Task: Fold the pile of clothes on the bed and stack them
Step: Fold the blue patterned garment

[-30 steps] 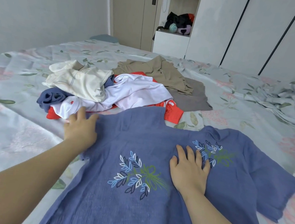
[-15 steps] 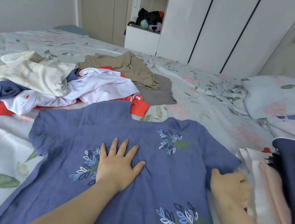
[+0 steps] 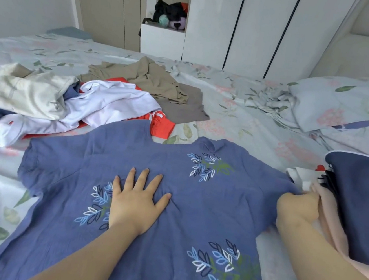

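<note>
Blue short-sleeved shirt with leaf-sprig print (image 3: 205,211) lies spread flat, front up, across the lower centre of the frame on the floral-sheeted bed (image 3: 249,128). Left hand (image 3: 136,203), fingers straight and splayed, presses on the chest. Right hand (image 3: 297,208), fingers curled, grips the sleeve hem at right centre. Unfolded heap of cream, white, red, navy and khaki garments (image 3: 105,103): upper left. Folded stack of navy and pink clothes (image 3: 360,201): right edge, just beside the right hand.
</note>
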